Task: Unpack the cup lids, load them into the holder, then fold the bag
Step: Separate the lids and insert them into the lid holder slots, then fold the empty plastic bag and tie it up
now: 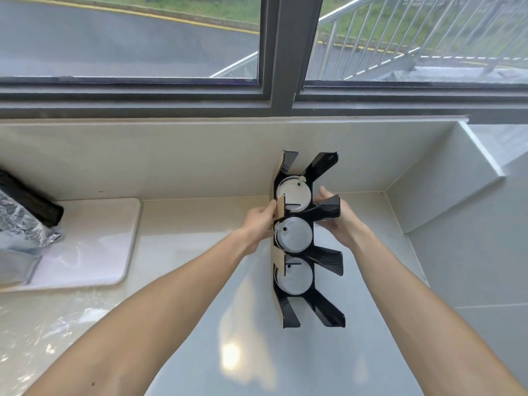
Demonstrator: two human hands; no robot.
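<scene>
A black lid holder with angled dividers stands on the pale counter near the right corner. White cup lids fill its three slots: the far stack, the middle stack and the near stack. My left hand touches the holder's left side at the middle slot, fingers against its tan edge. My right hand reaches in from the right, partly behind a black divider, fingers by the middle stack. Whether either hand grips a lid is hidden. A clear plastic bag lies crumpled on the counter at the lower left.
A white mat lies at the left with a silver foil bag and a dark object on it. A low wall and window frame run along the back. A raised ledge closes the right corner.
</scene>
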